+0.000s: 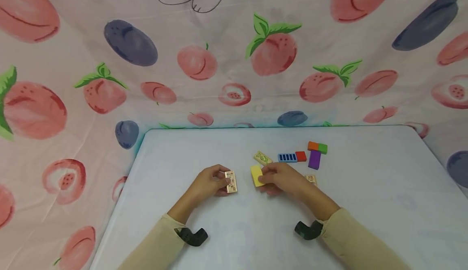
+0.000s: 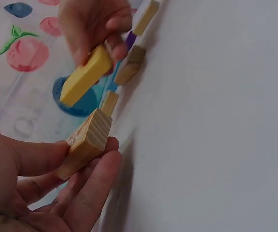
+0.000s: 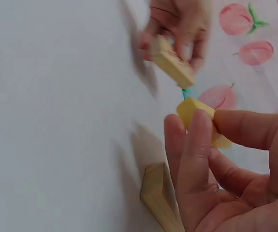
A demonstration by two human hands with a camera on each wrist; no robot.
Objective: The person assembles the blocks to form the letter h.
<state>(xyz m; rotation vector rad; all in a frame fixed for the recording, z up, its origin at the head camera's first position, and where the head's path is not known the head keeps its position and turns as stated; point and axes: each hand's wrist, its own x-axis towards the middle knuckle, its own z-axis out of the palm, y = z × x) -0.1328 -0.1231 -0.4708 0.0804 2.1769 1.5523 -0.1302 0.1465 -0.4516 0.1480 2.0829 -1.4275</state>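
Observation:
In the head view my left hand pinches a printed wooden block between thumb and fingers, raised off the white table. My right hand grips a plain yellow block just to its right, with a small gap between the two blocks. The left wrist view shows the wooden block's striped grain end, and the yellow block held beyond it. Fingers hide part of the yellow block in the right wrist view. Another printed wooden block lies partly hidden behind my right hand.
Behind the right hand lie a yellow-green printed block, a blue striped block touching a red block, and orange, green and purple blocks grouped together. A fruit-patterned cloth rises at the table's back edge.

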